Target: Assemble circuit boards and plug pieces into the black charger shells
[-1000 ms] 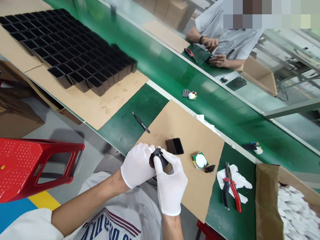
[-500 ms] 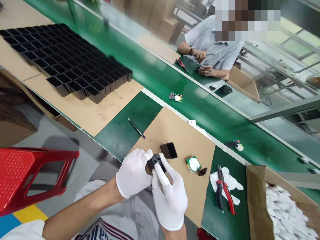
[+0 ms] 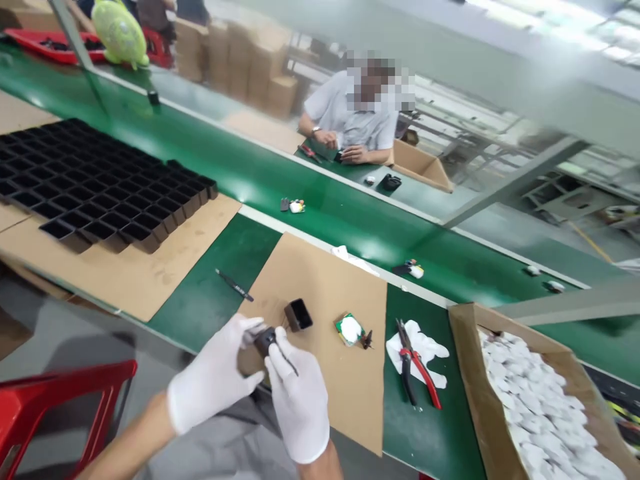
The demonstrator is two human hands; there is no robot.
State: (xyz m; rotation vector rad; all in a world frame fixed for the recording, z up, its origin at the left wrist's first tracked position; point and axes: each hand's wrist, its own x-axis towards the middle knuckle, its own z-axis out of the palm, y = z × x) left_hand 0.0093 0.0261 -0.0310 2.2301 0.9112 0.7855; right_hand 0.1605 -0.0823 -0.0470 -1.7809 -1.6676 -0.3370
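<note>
Both my hands wear white gloves and meet over the near edge of a brown cardboard sheet [image 3: 325, 293]. My left hand [image 3: 213, 377] curls round a small black housing [image 3: 263, 340]. My right hand [image 3: 297, 393] pinches the same black housing from the right, with a thin dark wire lying across its glove. A second small black box [image 3: 299, 315] lies open on the cardboard just beyond my fingers. To its right sits a green and white part [image 3: 349, 329].
Black tweezers [image 3: 234, 285] lie on the green bench to the left. Red-handled pliers [image 3: 417, 363] rest on a white cloth. A tray of several black boxes [image 3: 100, 193] is at the left, a carton of white parts [image 3: 540, 407] at the right. A person [image 3: 350, 127] works across the conveyor [image 3: 320, 200].
The camera has tilted up, so everything sits lower and further left in the picture. Both hands stay closed on the black housing over the cardboard's near edge.
</note>
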